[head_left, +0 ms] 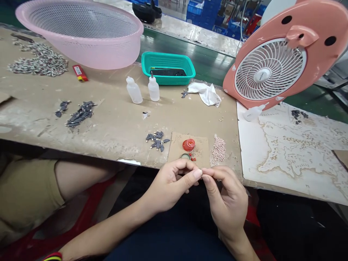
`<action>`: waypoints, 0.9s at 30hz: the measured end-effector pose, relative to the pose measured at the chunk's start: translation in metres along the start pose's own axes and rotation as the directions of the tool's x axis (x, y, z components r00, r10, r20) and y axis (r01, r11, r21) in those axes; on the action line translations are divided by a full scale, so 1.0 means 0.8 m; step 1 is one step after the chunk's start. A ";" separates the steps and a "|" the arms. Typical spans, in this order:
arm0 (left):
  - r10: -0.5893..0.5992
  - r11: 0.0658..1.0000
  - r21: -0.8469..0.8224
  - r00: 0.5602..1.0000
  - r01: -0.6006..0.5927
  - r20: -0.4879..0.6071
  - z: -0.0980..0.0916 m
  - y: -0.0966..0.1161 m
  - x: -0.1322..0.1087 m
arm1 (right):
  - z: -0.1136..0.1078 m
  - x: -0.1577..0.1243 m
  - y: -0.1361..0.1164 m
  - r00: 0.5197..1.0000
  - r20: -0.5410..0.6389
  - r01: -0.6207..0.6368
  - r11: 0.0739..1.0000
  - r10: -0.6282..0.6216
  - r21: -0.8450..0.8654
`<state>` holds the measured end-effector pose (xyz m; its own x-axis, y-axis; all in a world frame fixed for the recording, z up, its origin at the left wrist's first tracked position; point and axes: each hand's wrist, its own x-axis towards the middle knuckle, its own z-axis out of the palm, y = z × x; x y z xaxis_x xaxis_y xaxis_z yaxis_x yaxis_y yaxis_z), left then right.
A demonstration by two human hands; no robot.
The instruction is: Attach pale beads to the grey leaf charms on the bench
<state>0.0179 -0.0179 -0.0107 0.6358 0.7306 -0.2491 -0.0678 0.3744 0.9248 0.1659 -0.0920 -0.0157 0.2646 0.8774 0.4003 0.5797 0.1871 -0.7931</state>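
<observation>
My left hand (174,185) and my right hand (227,195) meet over the table's front edge, thumb and forefinger of each pinched together. Whatever sits between the fingertips is too small and covered to make out. Just beyond them, a cardboard square (176,146) carries a red cap (188,145), a bottle cap (186,156) and a few tiny red bits (193,158). Left of the square lies a cluster of dark grey leaf-shaped pieces (157,140) with small pale ends. A heap of tiny pinkish beads (218,149) is on the right.
Two squeeze bottles (134,90) stand mid-table before a green basket (168,69). A pink basket (92,47) is at back left, a pink fan (263,72) at back right. More dark pieces (81,114) lie left. Someone's leg (78,174) is beside me.
</observation>
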 end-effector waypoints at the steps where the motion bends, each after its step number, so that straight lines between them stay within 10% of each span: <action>1: -0.001 1.000 0.005 1.000 0.001 -0.004 -0.001 0.000 0.000 | 0.001 0.000 -0.001 1.000 0.005 -0.011 1.000 0.011 0.005; 14: 0.122 0.952 0.287 0.991 -0.102 -0.055 -0.023 0.002 0.001 | 0.014 0.008 0.003 0.997 0.058 -0.049 0.998 0.051 -0.029; 17: 0.385 0.716 0.679 0.902 -0.160 -0.194 -0.065 0.002 -0.005 | 0.014 0.015 0.007 0.994 -0.021 -0.106 0.994 0.105 -0.014; 21: 0.647 0.292 0.954 0.719 0.073 -0.253 -0.128 -0.012 -0.001 | 0.012 0.029 0.017 0.980 -0.068 -0.181 0.981 0.185 0.068; 27: 0.588 0.262 0.945 0.744 0.197 -0.318 -0.141 -0.021 0.008 | 0.007 0.043 0.031 0.949 -0.090 -0.283 0.944 0.301 0.168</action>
<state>-0.0636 0.0444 -0.0602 0.1888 0.9451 0.2666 0.8335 -0.2977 0.4654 0.1852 -0.0543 -0.0244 0.4949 0.8495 0.1828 0.3427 0.0025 -0.9394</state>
